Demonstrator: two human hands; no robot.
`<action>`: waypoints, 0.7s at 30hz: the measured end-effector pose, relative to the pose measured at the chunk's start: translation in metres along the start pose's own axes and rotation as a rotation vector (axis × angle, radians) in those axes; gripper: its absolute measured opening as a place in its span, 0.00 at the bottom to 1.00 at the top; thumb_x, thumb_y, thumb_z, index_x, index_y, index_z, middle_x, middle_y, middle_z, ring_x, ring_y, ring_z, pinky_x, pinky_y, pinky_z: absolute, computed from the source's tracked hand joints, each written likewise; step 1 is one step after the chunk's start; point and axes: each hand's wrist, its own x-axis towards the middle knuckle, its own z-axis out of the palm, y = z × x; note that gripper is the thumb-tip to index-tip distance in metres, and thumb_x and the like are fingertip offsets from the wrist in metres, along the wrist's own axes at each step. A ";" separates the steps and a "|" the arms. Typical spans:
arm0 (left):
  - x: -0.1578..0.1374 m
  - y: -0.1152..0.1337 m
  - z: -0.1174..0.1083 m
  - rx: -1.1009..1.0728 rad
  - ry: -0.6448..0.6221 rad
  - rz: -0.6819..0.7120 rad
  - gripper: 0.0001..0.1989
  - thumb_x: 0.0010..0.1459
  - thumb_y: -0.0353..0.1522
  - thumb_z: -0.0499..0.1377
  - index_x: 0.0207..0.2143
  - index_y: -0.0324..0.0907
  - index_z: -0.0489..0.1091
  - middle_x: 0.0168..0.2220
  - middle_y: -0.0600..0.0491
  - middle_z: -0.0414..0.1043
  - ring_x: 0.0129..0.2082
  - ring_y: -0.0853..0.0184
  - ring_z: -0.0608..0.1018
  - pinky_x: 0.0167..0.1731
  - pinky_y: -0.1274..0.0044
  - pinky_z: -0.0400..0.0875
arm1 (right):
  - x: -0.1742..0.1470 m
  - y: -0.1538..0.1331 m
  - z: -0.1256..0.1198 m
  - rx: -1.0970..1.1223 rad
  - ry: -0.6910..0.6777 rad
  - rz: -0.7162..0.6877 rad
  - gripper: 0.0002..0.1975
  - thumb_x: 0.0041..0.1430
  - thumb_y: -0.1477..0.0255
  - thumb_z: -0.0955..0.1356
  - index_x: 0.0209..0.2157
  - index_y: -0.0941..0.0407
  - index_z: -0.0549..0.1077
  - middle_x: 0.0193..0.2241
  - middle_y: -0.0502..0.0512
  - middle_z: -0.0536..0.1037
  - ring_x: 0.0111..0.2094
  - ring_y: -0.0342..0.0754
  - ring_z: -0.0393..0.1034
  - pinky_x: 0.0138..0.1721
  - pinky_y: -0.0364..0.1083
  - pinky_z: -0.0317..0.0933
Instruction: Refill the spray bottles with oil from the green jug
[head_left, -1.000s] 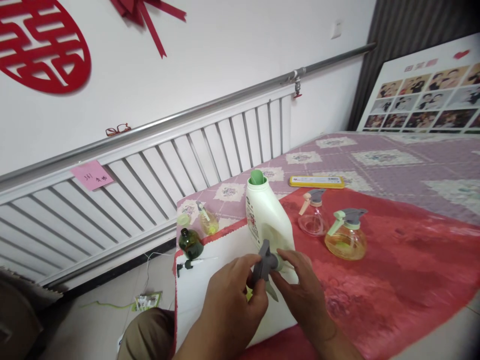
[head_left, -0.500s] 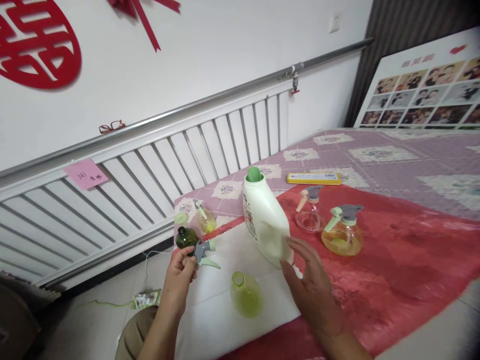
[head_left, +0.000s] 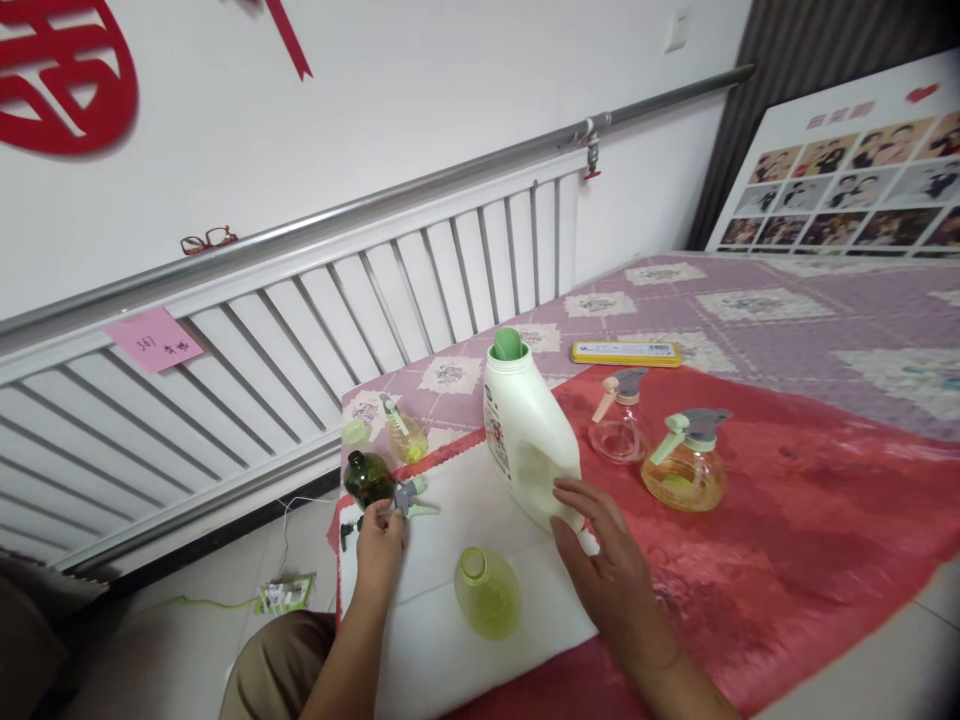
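My left hand (head_left: 381, 532) pinches a grey and pale green trigger spray head (head_left: 409, 495) at the left of the white sheet. Right beside it stand a dark green bottle (head_left: 367, 480) with its neck bare and a black pump top (head_left: 349, 533), partly hidden by my hand. A yellow-green bottle (head_left: 489, 605), its mouth uncovered, stands between my hands. My right hand (head_left: 606, 545) has its fingers apart at the lower side of a white detergent jug (head_left: 529, 435); I cannot tell whether they touch. The jug's mouth shows a green spout (head_left: 508, 345).
To the right on the red cloth (head_left: 787, 510) are a clear spray bottle (head_left: 619, 435) and an amber one (head_left: 684, 475). A yellow flat case (head_left: 626, 353) lies behind them. At the left back sits a small yellow spray bottle (head_left: 409, 440). A radiator (head_left: 285, 350) runs along the wall.
My left hand has lowered with the spray head toward the white sheet beside the dark green bottle. The black pump top has come into view. My right hand stays near the jug, slightly shifted left.
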 end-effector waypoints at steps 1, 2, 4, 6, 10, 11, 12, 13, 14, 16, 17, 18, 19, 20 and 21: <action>0.001 -0.001 0.000 0.022 0.000 0.002 0.30 0.49 0.52 0.57 0.45 0.39 0.64 0.24 0.57 0.72 0.17 0.68 0.70 0.21 0.75 0.63 | 0.000 0.000 0.000 -0.004 -0.006 0.001 0.10 0.64 0.71 0.66 0.47 0.50 0.70 0.46 0.59 0.77 0.49 0.54 0.73 0.51 0.58 0.69; 0.002 -0.001 0.000 0.044 -0.003 0.005 0.30 0.49 0.52 0.57 0.46 0.39 0.64 0.24 0.57 0.73 0.17 0.68 0.71 0.23 0.74 0.64 | 0.000 0.001 0.000 -0.008 -0.011 0.001 0.10 0.64 0.71 0.65 0.47 0.50 0.70 0.46 0.59 0.77 0.49 0.54 0.73 0.51 0.58 0.69; 0.004 -0.001 -0.002 0.088 -0.016 0.015 0.28 0.51 0.50 0.57 0.47 0.39 0.64 0.25 0.55 0.75 0.18 0.66 0.73 0.25 0.73 0.66 | 0.000 0.002 0.000 -0.015 -0.009 -0.002 0.10 0.64 0.71 0.65 0.47 0.50 0.70 0.46 0.59 0.77 0.49 0.54 0.73 0.51 0.58 0.69; 0.006 -0.001 -0.006 0.133 -0.029 0.033 0.26 0.53 0.47 0.57 0.47 0.39 0.64 0.26 0.54 0.75 0.20 0.64 0.74 0.27 0.73 0.67 | 0.000 0.003 -0.001 -0.017 -0.006 -0.007 0.10 0.64 0.71 0.65 0.47 0.50 0.70 0.46 0.59 0.77 0.49 0.54 0.73 0.51 0.58 0.69; 0.005 0.000 -0.016 0.214 -0.027 0.099 0.22 0.54 0.44 0.58 0.47 0.41 0.65 0.31 0.51 0.77 0.30 0.60 0.78 0.34 0.71 0.68 | 0.000 0.005 -0.003 -0.027 -0.022 -0.002 0.10 0.65 0.71 0.65 0.47 0.50 0.70 0.46 0.59 0.76 0.50 0.53 0.72 0.50 0.56 0.70; 0.003 0.000 -0.018 0.228 -0.024 0.116 0.22 0.54 0.43 0.57 0.47 0.41 0.65 0.33 0.51 0.77 0.32 0.59 0.78 0.36 0.71 0.68 | 0.000 0.006 -0.004 -0.030 -0.020 0.002 0.10 0.65 0.71 0.65 0.47 0.50 0.70 0.46 0.59 0.76 0.50 0.53 0.72 0.50 0.56 0.70; 0.000 0.000 -0.020 0.238 -0.025 0.133 0.22 0.55 0.43 0.57 0.48 0.42 0.65 0.34 0.50 0.77 0.32 0.60 0.78 0.36 0.71 0.68 | 0.001 0.006 -0.004 -0.032 -0.017 0.007 0.10 0.65 0.70 0.65 0.47 0.50 0.70 0.46 0.59 0.76 0.50 0.53 0.72 0.50 0.56 0.70; -0.004 0.000 -0.022 0.243 -0.034 0.149 0.22 0.55 0.43 0.56 0.48 0.42 0.65 0.35 0.51 0.76 0.31 0.61 0.77 0.36 0.71 0.67 | 0.001 0.007 -0.005 -0.032 -0.012 0.012 0.10 0.65 0.70 0.65 0.47 0.50 0.70 0.46 0.59 0.76 0.49 0.53 0.72 0.49 0.56 0.70; -0.009 0.000 -0.023 0.245 -0.051 0.167 0.21 0.56 0.44 0.55 0.48 0.42 0.65 0.35 0.52 0.75 0.29 0.63 0.75 0.35 0.72 0.67 | 0.001 0.008 -0.006 -0.032 -0.008 0.020 0.10 0.65 0.69 0.65 0.48 0.50 0.70 0.46 0.59 0.76 0.49 0.53 0.73 0.49 0.55 0.70; -0.021 -0.001 -0.021 0.238 -0.111 0.202 0.19 0.56 0.44 0.54 0.46 0.43 0.67 0.32 0.54 0.73 0.25 0.66 0.72 0.32 0.73 0.66 | 0.001 0.011 -0.008 -0.033 0.004 0.042 0.11 0.65 0.69 0.65 0.48 0.51 0.71 0.46 0.59 0.76 0.49 0.53 0.73 0.49 0.55 0.70; -0.028 -0.001 -0.020 0.231 -0.148 0.220 0.18 0.56 0.45 0.54 0.43 0.44 0.68 0.30 0.56 0.71 0.24 0.66 0.71 0.30 0.74 0.66 | 0.002 0.013 -0.010 -0.033 0.010 0.055 0.11 0.65 0.68 0.65 0.49 0.51 0.70 0.46 0.59 0.76 0.49 0.54 0.73 0.50 0.56 0.70; -0.034 -0.002 -0.018 0.225 -0.190 0.238 0.16 0.56 0.45 0.54 0.40 0.44 0.70 0.27 0.57 0.69 0.24 0.67 0.71 0.29 0.75 0.65 | 0.002 0.015 -0.011 -0.035 0.018 0.071 0.12 0.65 0.68 0.65 0.50 0.51 0.70 0.47 0.59 0.76 0.49 0.54 0.73 0.50 0.56 0.69; -0.041 -0.003 -0.015 0.220 -0.231 0.255 0.15 0.56 0.45 0.54 0.37 0.44 0.70 0.25 0.58 0.67 0.24 0.67 0.70 0.29 0.76 0.65 | 0.002 0.017 -0.011 -0.039 0.022 0.094 0.14 0.65 0.67 0.65 0.51 0.51 0.70 0.47 0.59 0.76 0.50 0.54 0.72 0.51 0.56 0.69; -0.046 -0.004 -0.013 0.218 -0.271 0.271 0.14 0.56 0.44 0.54 0.35 0.45 0.71 0.23 0.59 0.66 0.24 0.67 0.70 0.28 0.77 0.64 | 0.002 0.020 -0.011 -0.044 0.023 0.125 0.15 0.64 0.66 0.65 0.52 0.52 0.69 0.48 0.60 0.76 0.51 0.55 0.72 0.51 0.57 0.69; -0.051 -0.005 -0.010 0.219 -0.305 0.285 0.13 0.56 0.43 0.54 0.33 0.45 0.71 0.22 0.60 0.64 0.23 0.68 0.69 0.27 0.77 0.63 | 0.001 0.022 -0.011 -0.048 0.022 0.161 0.17 0.64 0.65 0.65 0.53 0.52 0.69 0.49 0.61 0.76 0.52 0.55 0.71 0.51 0.57 0.69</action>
